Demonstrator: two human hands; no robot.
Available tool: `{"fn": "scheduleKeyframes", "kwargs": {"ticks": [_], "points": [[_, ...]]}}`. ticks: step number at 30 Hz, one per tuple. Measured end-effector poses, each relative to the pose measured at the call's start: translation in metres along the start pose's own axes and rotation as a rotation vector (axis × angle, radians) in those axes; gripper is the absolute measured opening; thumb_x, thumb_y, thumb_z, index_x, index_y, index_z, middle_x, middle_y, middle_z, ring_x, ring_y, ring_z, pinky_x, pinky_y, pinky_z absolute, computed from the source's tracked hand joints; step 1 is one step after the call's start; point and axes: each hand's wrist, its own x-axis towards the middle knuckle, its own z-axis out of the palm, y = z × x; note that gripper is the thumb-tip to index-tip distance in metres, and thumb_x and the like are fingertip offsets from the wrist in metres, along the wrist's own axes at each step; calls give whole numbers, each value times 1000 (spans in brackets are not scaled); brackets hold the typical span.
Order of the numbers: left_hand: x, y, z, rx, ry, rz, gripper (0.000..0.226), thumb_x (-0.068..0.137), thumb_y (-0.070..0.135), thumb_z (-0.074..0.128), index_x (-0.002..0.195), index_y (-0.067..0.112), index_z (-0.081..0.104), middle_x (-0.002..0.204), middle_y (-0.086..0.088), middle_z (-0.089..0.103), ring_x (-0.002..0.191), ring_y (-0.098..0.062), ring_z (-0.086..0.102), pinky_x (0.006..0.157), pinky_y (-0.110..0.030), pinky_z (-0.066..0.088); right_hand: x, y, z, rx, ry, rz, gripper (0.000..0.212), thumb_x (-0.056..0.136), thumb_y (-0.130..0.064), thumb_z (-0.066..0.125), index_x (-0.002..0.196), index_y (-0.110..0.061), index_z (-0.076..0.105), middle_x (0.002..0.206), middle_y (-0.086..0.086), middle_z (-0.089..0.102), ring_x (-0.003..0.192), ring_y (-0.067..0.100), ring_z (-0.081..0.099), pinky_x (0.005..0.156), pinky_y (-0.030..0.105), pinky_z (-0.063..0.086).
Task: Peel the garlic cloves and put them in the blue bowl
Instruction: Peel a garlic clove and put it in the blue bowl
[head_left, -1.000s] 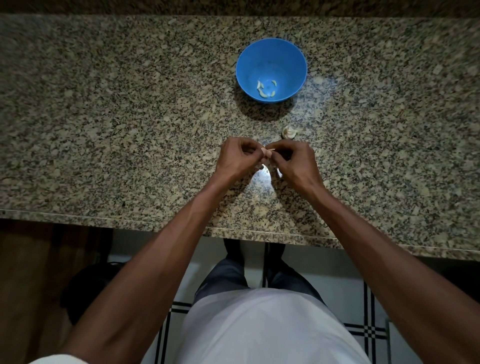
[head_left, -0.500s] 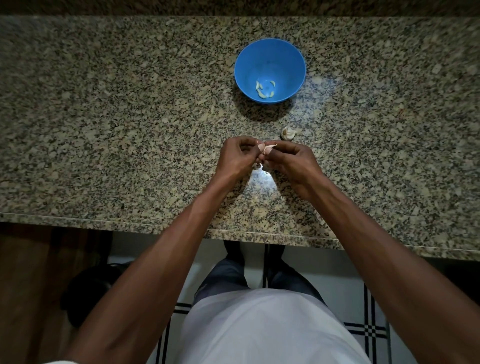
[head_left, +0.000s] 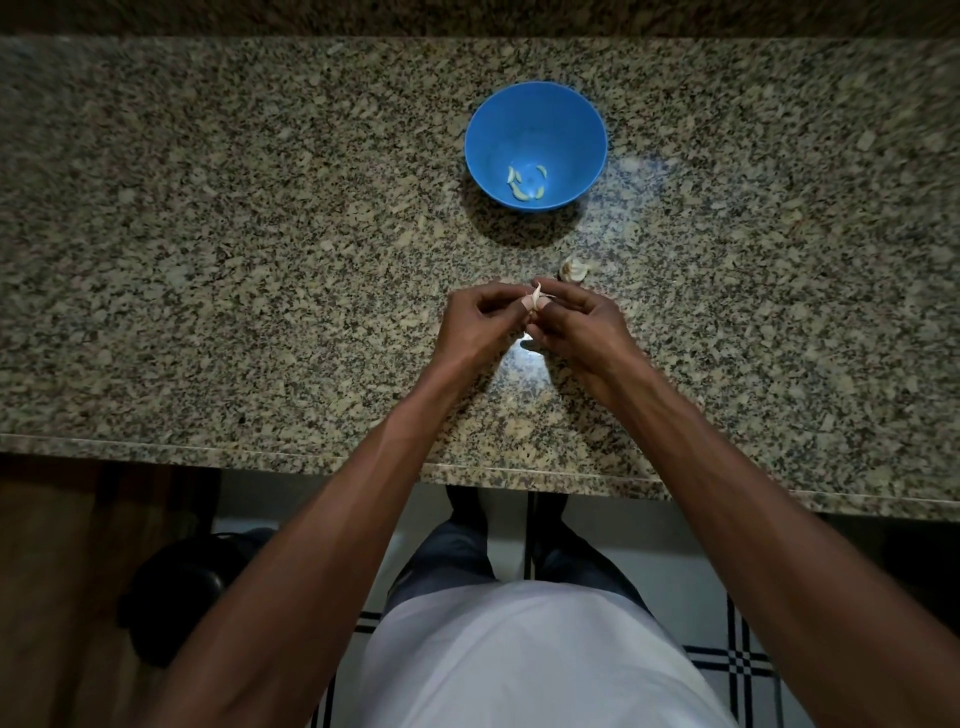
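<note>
Peeling now: left hand and right hand meet over the counter, both pinching one garlic clove.
Grip: fingers curled tight, papery skin flaring up.
Next move: likely strip the rest, then reach forward to the blue bowl.
Bowl: smooth plastic, pale curved peeled cloves inside.
Waiting: garlic piece on speckled granite, near the right hand.

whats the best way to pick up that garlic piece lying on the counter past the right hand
Probably pinch the garlic piece across its rounded body from above with the right hand, the nearer hand. It lies low on the granite counter with bare stone around it, so fingertips fit on both sides.
</note>
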Motion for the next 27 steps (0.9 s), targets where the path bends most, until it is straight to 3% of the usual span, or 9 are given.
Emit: {"fn": "scheduleKeyframes", "kwargs": {"ticks": [4, 8, 10, 12, 18, 22, 27], "points": [[-4, 2, -3, -111, -51, -87, 32, 93, 7, 74, 124, 1, 71, 110, -7, 76, 92, -7, 75, 78, -22, 58, 1, 5, -8, -152, 34, -105, 24, 93, -4, 76, 115, -1, 71, 103, 19, 78, 98, 37, 76, 89, 47, 64], [-4, 0, -10, -131, -83, -111, 33, 92, 11, 77, 124, 2, 71, 116, -9, 76, 98, -11, 75, 77, -21, 57, -1, 7, -13, -289, -51, -187, 22, 91, -16, 80, 112, -8, 78, 103, 10, 80, 98, 27, 77, 91, 42, 63], [-4, 1, -11, -183, -70, -143, 34, 89, 8, 79, 121, 1, 72, 114, -9, 77, 92, -11, 76, 74, -20, 57, -3, 6, -12, -308, -74, -207, 27, 88, -19, 84, 113, -9, 78, 106, 7, 79, 101, 22, 76, 86, 34, 62], [-6, 2, -11, -244, -83, -189, 34, 88, 4, 78, 121, -1, 72, 109, -10, 78, 88, -12, 76, 74, -20, 57, -4, 6, -13, -318, -69, -242, 28, 86, -17, 86, 110, -7, 77, 105, 10, 79, 100, 25, 77, 85, 37, 63], [-2, -2, -15, -458, -133, -329, 18, 94, -2, 67, 111, -1, 72, 90, -9, 73, 78, -13, 68, 78, -22, 60, -3, 4, -16, -339, -96, -298, 19, 92, -6, 77, 109, 3, 75, 99, 17, 78, 92, 31, 77, 82, 37, 63], [-2, -2, -12, -535, -122, -358, 22, 98, 1, 64, 119, -2, 69, 91, -6, 71, 77, -9, 66, 76, -19, 58, -3, 4, -13, -454, -72, -362, 17, 96, -12, 75, 109, -1, 76, 96, 9, 79, 87, 19, 77, 76, 28, 62], [0, 0, -7, -686, -62, -441, 20, 100, -7, 53, 116, -4, 64, 94, -13, 65, 77, -14, 61, 71, -18, 57, -2, 7, -9, -423, -64, -350, 18, 99, -13, 72, 110, 0, 75, 95, 11, 79, 88, 25, 78, 83, 38, 64]]}}
